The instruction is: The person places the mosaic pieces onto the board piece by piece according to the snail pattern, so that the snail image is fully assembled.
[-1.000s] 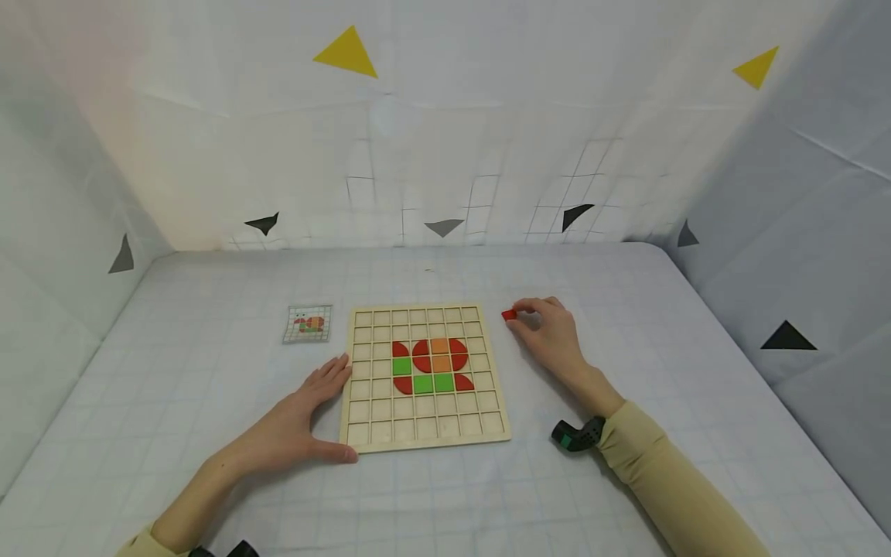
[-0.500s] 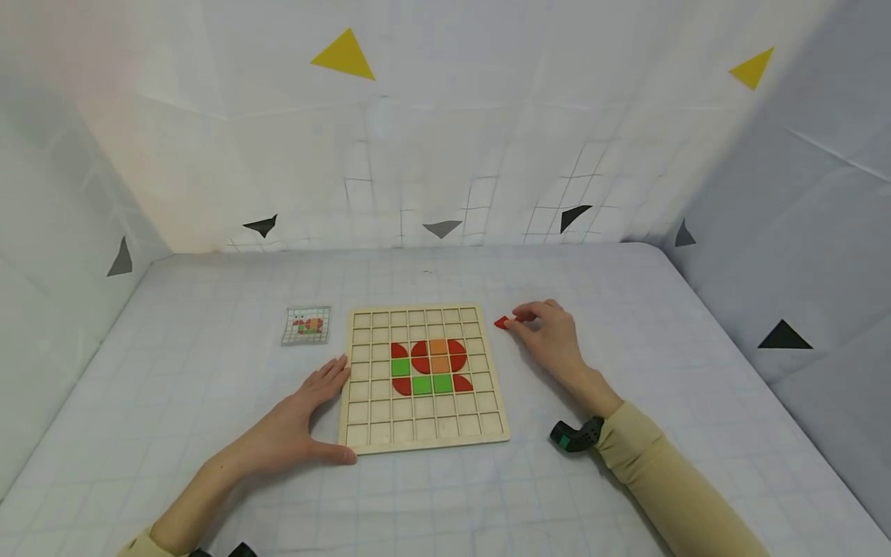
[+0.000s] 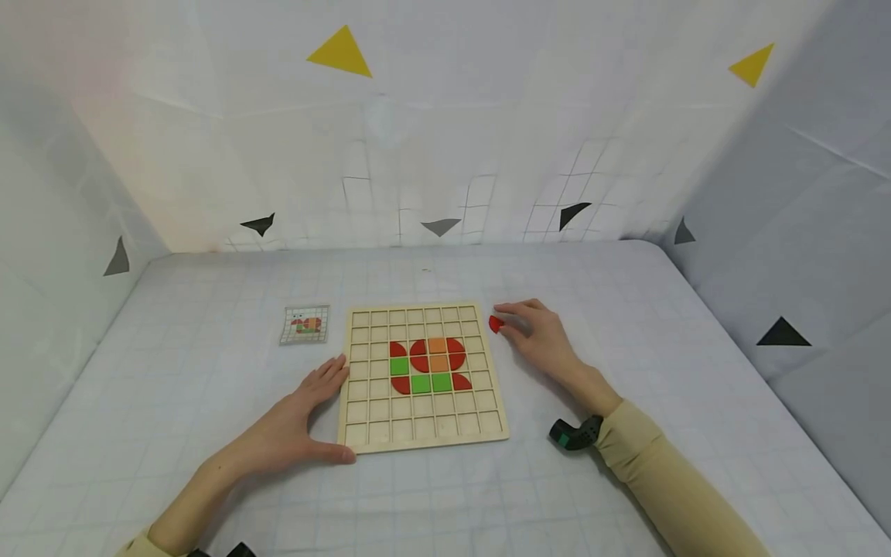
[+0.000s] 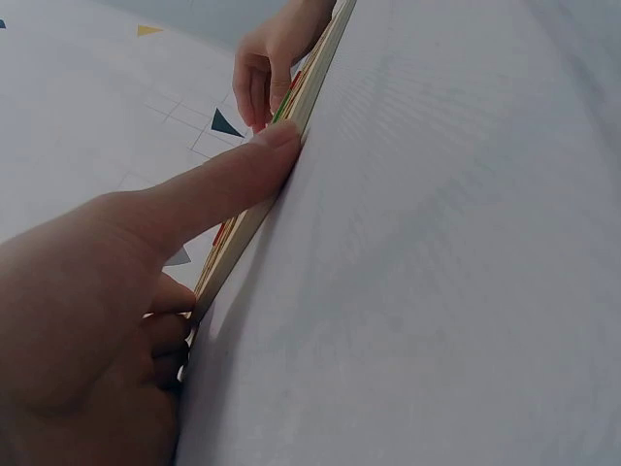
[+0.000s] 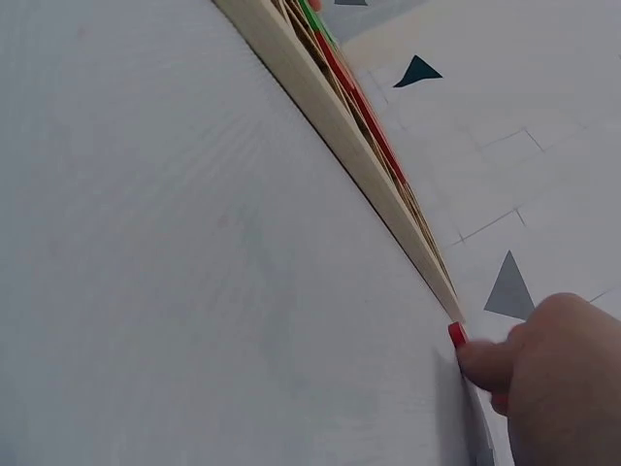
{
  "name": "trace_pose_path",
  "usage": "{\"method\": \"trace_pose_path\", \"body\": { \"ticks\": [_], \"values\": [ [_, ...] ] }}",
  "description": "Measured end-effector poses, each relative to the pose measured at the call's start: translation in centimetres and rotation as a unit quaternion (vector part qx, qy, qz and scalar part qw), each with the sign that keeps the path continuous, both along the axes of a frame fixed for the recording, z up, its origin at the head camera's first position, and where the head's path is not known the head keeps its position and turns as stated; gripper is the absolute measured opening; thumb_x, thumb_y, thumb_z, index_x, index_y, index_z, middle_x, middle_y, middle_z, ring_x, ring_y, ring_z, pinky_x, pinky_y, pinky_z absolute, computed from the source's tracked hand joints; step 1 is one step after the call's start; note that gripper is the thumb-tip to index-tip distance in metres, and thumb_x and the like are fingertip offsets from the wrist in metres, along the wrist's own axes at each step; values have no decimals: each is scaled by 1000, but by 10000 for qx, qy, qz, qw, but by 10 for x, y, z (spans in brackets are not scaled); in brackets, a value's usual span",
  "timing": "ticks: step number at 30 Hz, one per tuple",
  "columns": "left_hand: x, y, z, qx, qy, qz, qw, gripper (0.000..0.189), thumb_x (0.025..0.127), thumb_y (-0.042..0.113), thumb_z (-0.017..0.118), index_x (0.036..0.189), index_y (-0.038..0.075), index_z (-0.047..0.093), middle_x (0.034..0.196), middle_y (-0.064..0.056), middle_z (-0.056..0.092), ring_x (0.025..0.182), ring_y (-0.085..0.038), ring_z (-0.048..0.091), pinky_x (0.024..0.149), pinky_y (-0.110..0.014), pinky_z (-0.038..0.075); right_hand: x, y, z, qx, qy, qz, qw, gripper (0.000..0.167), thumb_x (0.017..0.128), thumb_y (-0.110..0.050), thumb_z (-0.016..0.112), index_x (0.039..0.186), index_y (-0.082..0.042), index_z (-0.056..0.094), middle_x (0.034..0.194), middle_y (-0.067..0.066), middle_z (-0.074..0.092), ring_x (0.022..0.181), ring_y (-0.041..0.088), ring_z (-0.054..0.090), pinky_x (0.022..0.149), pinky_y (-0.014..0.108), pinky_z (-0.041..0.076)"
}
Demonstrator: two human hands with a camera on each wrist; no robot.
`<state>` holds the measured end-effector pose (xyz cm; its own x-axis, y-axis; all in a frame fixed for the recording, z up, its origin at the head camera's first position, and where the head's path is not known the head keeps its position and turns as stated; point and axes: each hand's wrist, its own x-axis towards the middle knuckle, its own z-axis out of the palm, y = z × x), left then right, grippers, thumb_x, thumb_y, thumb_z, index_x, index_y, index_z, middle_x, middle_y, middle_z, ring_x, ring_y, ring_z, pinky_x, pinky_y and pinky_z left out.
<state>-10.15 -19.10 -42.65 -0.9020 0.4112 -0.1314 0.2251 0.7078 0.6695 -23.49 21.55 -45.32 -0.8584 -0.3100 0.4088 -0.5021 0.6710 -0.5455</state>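
A square wooden grid board (image 3: 425, 446) lies on the table in the head view, with red, green and orange tiles in its middle cells. My left hand (image 3: 299, 422) rests along its left edge, fingers straight and spread, thumb at the near corner. In the left wrist view the thumb (image 4: 228, 184) lies against the board's side. Just off the board's right edge, my right hand (image 3: 543, 340) holds a small red tile (image 3: 495, 324) with a curved side between thumb and fingers. The right wrist view shows that red tile (image 5: 457, 335) at the thumb tip.
A small picture card (image 3: 304, 325) with a red, orange and green figure on a grid lies left of the board's far corner. White cloth walls with yellow (image 3: 343, 52) and dark triangles stand behind and beside the table.
My right hand has moved slightly left, bringing the red tile closer to the board's right edge and turning it between the fingers. The left hand has stayed in place.
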Motion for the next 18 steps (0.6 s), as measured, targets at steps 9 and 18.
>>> {"method": "trace_pose_path", "body": {
  "ticks": [9, 18],
  "values": [
    [-1, -2, -2, 24, 21, -15, 10000, 123, 65, 67, 82, 160, 14, 25, 169, 0, 12, 155, -34, 7, 120, -63, 16, 0, -4, 2, 109, 438, 301, 9985, 27, 82, -12, 83, 107, -10, 76, 97, 4, 72, 94, 20, 62, 82, 39, 55],
    [-1, -1, -4, -21, 55, -26, 10000, 123, 65, 68, 82, 160, 15, 25, 169, 1, 12, 155, -33, 8, 120, -62, 18, 4, -4, 8, 209, 657, 28, 9976, 22, 79, -13, 85, 98, -7, 76, 90, 4, 73, 89, 19, 61, 76, 39, 54]
  ]
}}
